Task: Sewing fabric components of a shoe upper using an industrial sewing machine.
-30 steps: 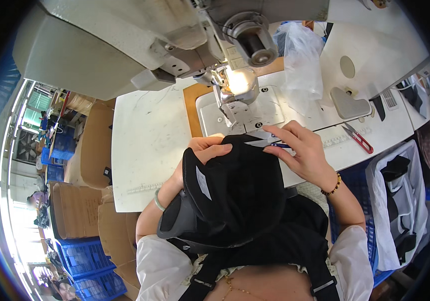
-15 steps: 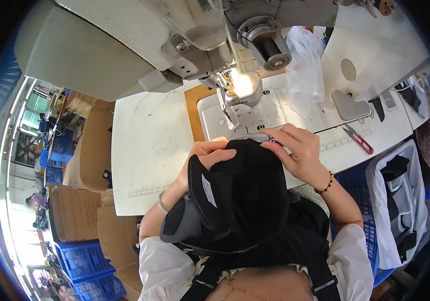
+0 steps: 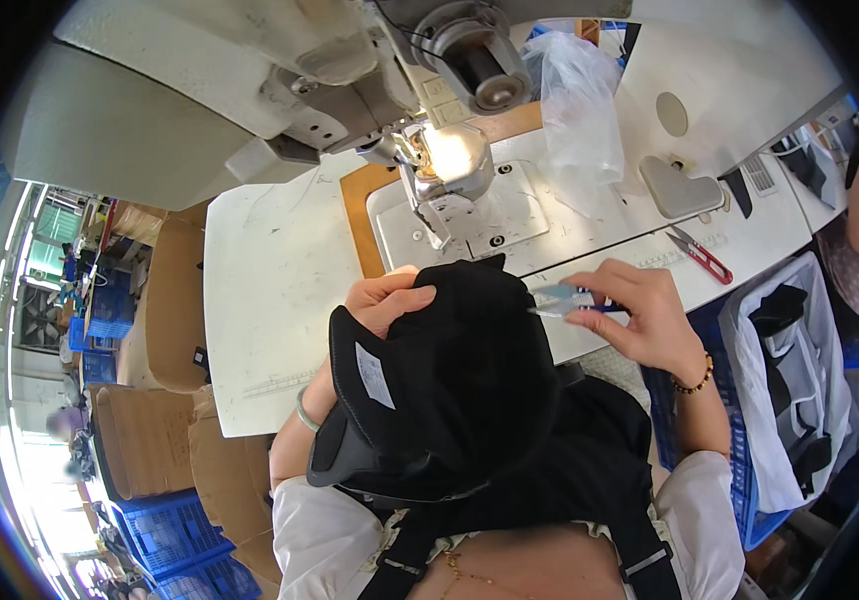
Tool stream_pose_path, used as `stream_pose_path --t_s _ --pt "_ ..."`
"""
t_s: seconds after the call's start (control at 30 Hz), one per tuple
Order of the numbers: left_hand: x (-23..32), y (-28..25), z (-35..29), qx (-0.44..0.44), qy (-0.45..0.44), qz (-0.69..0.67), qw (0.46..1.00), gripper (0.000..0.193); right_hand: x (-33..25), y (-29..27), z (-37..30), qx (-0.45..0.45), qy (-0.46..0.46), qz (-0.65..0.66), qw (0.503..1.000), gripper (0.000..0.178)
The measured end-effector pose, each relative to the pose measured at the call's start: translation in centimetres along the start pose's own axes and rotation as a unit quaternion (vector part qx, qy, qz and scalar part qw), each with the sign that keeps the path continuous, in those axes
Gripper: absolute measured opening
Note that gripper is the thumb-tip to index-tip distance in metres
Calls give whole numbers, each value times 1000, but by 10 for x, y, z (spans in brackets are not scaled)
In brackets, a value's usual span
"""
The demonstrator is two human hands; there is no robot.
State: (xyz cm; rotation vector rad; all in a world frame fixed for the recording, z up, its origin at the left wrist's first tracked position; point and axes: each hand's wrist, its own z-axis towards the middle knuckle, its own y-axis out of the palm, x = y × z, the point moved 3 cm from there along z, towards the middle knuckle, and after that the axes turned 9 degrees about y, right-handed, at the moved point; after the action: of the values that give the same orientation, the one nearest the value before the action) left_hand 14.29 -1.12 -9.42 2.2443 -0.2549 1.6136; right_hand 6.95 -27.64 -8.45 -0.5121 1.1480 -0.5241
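A black sewn fabric piece (image 3: 469, 380) with a white label (image 3: 374, 376) and a dark grey panel hangs in front of my chest. My left hand (image 3: 381, 302) is closed on its upper left edge, thumb on top. Held between the fingers of my right hand (image 3: 644, 312) is a pair of thread snips (image 3: 555, 299) with a dark blue handle. Their blades point left, close to the fabric's upper right edge; whether they touch it I cannot tell. Just beyond the fabric stands the sewing machine (image 3: 449, 200), its lamp lit.
Red-handled snips (image 3: 701, 256) lie on the white table (image 3: 259, 270) at the right, near a grey pad (image 3: 677, 188). A clear plastic bag (image 3: 579, 110) sits behind. Blue crates (image 3: 164, 540) and cardboard boxes (image 3: 144, 440) stand left; a white-lined crate (image 3: 739, 400) stands right.
My right hand has moved right, away from the fabric's top edge, and the snips now show clearly. My left hand keeps its grip. The whole view has shifted a little.
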Motion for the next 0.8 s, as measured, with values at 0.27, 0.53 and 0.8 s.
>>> stream_pose_path --t_s 0.27,0.53,0.8 --pt "-4 1 2 -19 43 64 997 22 -24 -1 -3 -20 -68 -186 980 22" --pt "-6 2 1 -31 48 67 996 22 -26 -4 1 -67 -86 -215 970 22" --pt "-4 6 -1 -39 57 77 995 21 -27 -6 5 -95 -71 -210 971 17"
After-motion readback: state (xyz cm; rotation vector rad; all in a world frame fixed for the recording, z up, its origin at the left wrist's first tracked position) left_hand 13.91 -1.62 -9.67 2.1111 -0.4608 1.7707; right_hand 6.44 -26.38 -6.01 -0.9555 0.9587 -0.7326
